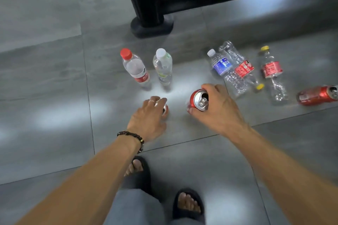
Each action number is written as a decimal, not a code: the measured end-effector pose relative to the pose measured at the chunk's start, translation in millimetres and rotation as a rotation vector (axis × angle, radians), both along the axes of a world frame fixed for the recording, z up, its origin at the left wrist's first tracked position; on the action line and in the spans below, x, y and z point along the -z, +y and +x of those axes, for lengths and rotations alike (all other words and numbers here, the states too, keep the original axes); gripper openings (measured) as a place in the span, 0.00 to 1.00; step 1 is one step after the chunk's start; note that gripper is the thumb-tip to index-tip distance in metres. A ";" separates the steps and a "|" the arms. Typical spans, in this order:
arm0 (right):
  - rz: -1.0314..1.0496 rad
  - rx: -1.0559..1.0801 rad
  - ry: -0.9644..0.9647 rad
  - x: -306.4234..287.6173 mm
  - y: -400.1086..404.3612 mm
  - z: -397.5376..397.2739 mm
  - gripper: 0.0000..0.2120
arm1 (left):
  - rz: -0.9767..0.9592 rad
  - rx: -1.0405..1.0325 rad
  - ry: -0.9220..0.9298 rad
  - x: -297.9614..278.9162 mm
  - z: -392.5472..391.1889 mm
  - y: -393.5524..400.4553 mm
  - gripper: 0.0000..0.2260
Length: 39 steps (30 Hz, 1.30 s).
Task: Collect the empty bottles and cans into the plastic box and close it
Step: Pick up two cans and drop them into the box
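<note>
Near the black post, the right hand clamps a red can for carrying, the left hand seemingly closing on another can; no box visible.

Head-worn view, steeply down, near hands, floor

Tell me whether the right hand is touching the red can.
Touching. The head view shows the right hand wrapped around the red can, lifted and tilted.
</note>
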State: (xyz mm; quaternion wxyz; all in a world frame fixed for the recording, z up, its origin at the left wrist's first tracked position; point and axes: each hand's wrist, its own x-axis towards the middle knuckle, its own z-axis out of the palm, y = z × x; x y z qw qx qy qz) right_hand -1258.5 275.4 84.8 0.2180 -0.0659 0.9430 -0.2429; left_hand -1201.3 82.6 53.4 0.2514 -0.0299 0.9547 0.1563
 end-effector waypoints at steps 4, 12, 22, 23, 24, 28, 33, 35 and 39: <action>0.027 -0.013 0.019 34.7 -9.2 -18.6 0.32 | -0.011 0.011 0.017 55.7 -16.0 -7.2 0.30; 0.077 -0.019 -0.014 34.3 -26.6 -23.9 0.34 | 0.085 0.008 -0.038 60.4 -14.7 -24.5 0.28; -0.023 -0.165 0.111 -140.8 -102.6 1.5 0.29 | 0.139 -0.184 0.067 -146.1 46.1 -84.8 0.27; -0.047 -0.188 0.122 -162.9 -113.6 4.3 0.29 | 0.140 -0.210 0.086 -169.0 55.9 -93.0 0.27; -0.064 -0.219 0.132 -184.7 -124.7 7.5 0.29 | 0.140 -0.242 0.105 -191.8 65.8 -101.1 0.27; -0.106 -0.350 0.158 -269.3 -170.2 24.4 0.31 | 0.125 -0.362 0.170 -280.9 108.5 -133.6 0.26; -0.138 -0.461 0.197 -357.2 -235.1 59.8 0.31 | 0.099 -0.456 0.221 -380.0 176.5 -178.9 0.26; -0.141 -0.512 0.207 -386.3 -264.1 83.2 0.30 | 0.082 -0.481 0.237 -411.4 208.4 -200.2 0.27; -0.154 -0.627 0.228 -429.2 -327.4 146.6 0.31 | 0.035 -0.542 0.264 -459.7 282.0 -253.8 0.29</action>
